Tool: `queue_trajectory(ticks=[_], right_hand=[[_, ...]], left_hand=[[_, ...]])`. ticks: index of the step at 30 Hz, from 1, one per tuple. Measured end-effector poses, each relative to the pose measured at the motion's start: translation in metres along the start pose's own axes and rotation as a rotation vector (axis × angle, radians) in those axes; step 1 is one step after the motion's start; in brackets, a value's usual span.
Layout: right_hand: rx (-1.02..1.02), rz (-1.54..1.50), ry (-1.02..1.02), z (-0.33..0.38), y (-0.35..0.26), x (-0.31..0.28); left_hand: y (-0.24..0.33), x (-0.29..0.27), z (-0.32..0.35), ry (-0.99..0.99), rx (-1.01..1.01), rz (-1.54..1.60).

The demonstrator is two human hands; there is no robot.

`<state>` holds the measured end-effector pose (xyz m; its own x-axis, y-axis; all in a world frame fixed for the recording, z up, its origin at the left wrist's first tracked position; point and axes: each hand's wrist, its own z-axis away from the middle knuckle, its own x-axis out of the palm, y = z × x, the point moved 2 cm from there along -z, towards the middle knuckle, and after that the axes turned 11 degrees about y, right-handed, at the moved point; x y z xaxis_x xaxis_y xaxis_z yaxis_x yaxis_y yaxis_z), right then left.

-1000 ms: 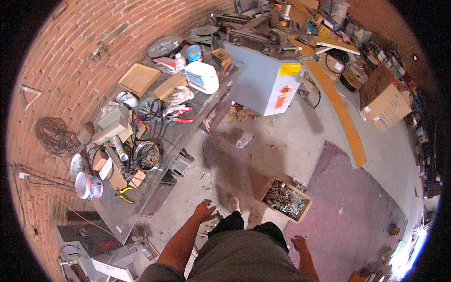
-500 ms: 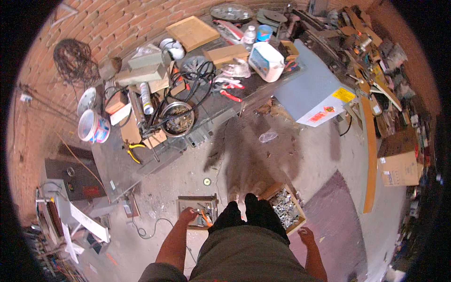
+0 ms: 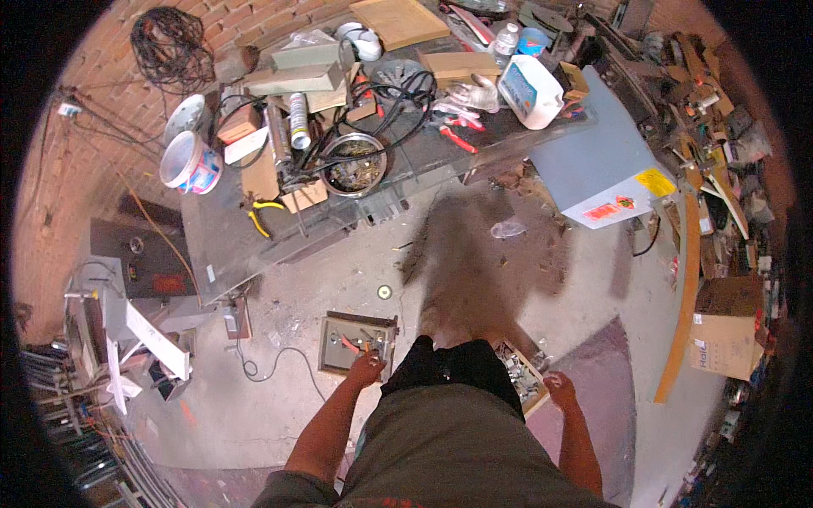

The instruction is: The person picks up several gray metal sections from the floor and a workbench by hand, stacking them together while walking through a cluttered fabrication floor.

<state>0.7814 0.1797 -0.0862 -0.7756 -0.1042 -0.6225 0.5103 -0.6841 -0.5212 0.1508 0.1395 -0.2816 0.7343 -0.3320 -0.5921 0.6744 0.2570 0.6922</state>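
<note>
Over the near right edge of a shallow wooden tray on the floor is my left hand, with its fingers bent together. Small tools lie in that tray, among them pliers with red-orange handles; whether the fingers grip one is too small to tell. My right hand hangs beside a wooden box of small silvery metal pieces. Its fingers are loosely curled and a little apart, and nothing shows in them. My body and legs hide part of this box.
A dark workbench ahead bears a metal bowl, black cable, yellow-handled pliers, gloves and a white jug. Right of it stands a grey cabinet. A cardboard box and scrap line the right side. White metal pieces lie left.
My view has shifted, so the bench sits higher and further right in the picture. My left hand has moved in over the tray's right side. My right hand has come up closer to the box.
</note>
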Motion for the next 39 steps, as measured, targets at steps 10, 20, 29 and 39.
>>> queue_trajectory(ticks=[10,20,29,39], right_hand=[[-0.187,0.208,-0.044,-0.035,0.069,0.032],[-0.021,0.164,-0.263,-0.043,0.115,0.041],[-0.425,-0.096,-0.201,-0.143,0.090,0.059],[-0.692,0.484,-0.135,-0.147,0.049,0.082]], left_hand=[[0.087,-0.047,0.112,0.021,-0.607,-0.019],[0.113,-0.037,0.161,0.143,-0.717,0.028],[0.106,-0.052,0.155,0.305,-0.539,0.029],[0.087,-0.089,0.147,0.371,-0.557,-0.034]])
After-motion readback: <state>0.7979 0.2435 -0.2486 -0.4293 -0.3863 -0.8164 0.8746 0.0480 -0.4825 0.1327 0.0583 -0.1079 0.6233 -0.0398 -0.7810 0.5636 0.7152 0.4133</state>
